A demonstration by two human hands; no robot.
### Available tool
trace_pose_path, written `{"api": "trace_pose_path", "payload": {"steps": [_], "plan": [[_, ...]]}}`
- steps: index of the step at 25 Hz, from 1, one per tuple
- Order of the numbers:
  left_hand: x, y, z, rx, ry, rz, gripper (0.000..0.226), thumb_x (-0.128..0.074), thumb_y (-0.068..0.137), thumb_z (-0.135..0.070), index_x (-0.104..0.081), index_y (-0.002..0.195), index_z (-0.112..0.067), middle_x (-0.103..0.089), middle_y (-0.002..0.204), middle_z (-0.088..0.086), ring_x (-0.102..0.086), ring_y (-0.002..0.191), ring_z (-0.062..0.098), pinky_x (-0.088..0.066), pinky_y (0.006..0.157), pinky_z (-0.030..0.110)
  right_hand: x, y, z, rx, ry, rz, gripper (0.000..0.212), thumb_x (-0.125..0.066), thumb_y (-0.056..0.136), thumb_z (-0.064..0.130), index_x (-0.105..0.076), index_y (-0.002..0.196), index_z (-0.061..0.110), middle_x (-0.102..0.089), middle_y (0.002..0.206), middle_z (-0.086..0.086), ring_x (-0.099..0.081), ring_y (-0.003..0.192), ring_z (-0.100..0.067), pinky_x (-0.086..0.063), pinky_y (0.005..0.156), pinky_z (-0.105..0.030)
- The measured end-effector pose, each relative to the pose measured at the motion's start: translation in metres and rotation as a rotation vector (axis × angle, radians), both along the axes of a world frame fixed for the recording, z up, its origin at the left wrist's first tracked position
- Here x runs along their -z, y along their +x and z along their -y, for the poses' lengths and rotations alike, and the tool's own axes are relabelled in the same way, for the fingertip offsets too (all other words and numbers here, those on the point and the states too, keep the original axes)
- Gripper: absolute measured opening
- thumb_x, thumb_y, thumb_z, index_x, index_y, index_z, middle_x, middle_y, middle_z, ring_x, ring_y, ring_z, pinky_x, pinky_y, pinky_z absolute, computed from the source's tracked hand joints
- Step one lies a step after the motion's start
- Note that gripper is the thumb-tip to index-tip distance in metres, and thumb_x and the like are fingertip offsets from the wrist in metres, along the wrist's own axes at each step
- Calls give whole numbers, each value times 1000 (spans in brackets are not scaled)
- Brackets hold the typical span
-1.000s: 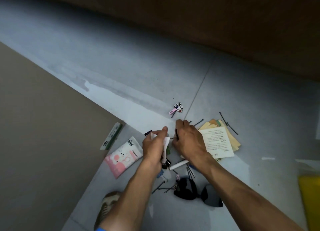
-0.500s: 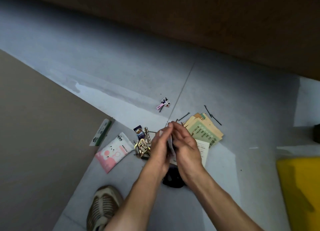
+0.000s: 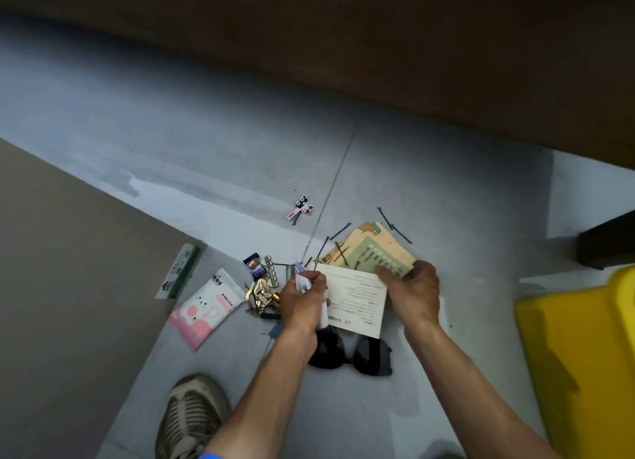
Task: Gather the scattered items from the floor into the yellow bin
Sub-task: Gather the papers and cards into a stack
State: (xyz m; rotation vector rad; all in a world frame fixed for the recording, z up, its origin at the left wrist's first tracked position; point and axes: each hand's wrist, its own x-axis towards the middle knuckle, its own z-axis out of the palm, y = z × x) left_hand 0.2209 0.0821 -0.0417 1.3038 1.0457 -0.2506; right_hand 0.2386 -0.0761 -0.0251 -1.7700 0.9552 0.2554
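Papers (image 3: 372, 252) are gripped by the right hand (image 3: 414, 292); small white items are clutched in the closed left hand (image 3: 302, 300), near sunglasses (image 3: 348, 352).

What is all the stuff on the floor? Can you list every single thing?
bin: one, yellow, right edge
white paper: one, between the hands
cards: small stack, tan and green, under right hand's fingers
sunglasses: one, black, below the paper
tissue pack: one, pink and white, left of pile
green packet: one, green and white, far left
gold clips: small heap, left of left hand
blue wrapper: one, above the gold clips
pink clip: one, alone, farther out
bobby pins: several, black, scattered
shoe: one, tan, bottom
left hand: holds small white items
right hand: on the cards
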Motion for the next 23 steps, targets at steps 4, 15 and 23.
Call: {"api": "trace_pose_path", "payload": {"steps": [4, 15, 23], "plan": [[7, 2, 4, 46, 24, -3, 12, -69, 87, -11, -70, 83, -22, -72, 76, 2, -64, 54, 9, -49, 46, 22, 10, -1, -10, 274, 445, 137, 53, -77, 72, -5, -54, 115, 17, -71, 97, 1, -72, 73, -9, -56, 54, -23], [-38, -15, -2, -54, -96, 140, 11, -68, 87, -5, -69, 87, -16, -69, 77, 6, -63, 56, 13, -52, 51, 26, -69, -36, 14, -371, -468, 421, 22, -50, 99, 28, -62, 99, 10, -73, 93, -7, -69, 77, -26, -58, 62, -41], [-97, -33, 28, 252, 12, 291, 15, -71, 85, -13, -71, 90, -27, -73, 89, 1, -70, 75, 15, -57, 61, 30, -117, -69, 39, -271, -20, 367, 13, -59, 96, 20, -63, 83, 19, -73, 82, 8, -70, 75, -11, -54, 60, -21]]}}
